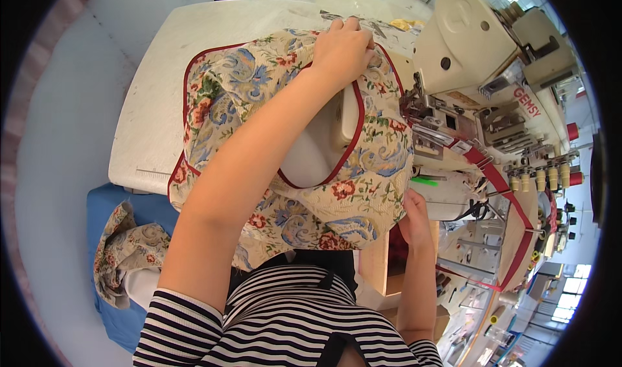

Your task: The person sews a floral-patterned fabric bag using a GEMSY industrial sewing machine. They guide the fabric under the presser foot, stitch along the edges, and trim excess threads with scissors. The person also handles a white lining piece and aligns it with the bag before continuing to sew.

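A floral tapestry fabric piece (pixel 243 91) with dark red bound edges lies across the white table in front of me. It has a large opening, also edged in red. My left arm crosses over the cloth, and my left hand (pixel 343 53) is closed on its far part, fingers curled over the fabric. At the near right edge my right hand (pixel 414 218) grips the cloth between thumb and fingers. The fabric's right side meets the sewing machine (pixel 460 40) near its needle area; the exact contact is partly hidden. Red binding tape (pixel 508 195) runs into the machine from the right.
The white table (pixel 152 108) extends left and away from me. More floral fabric (pixel 126 253) lies on a blue cover (pixel 100 211) at lower left. A wooden drawer (pixel 382 263) sits below the right hand. A bright green item (pixel 424 181) lies beside the machine.
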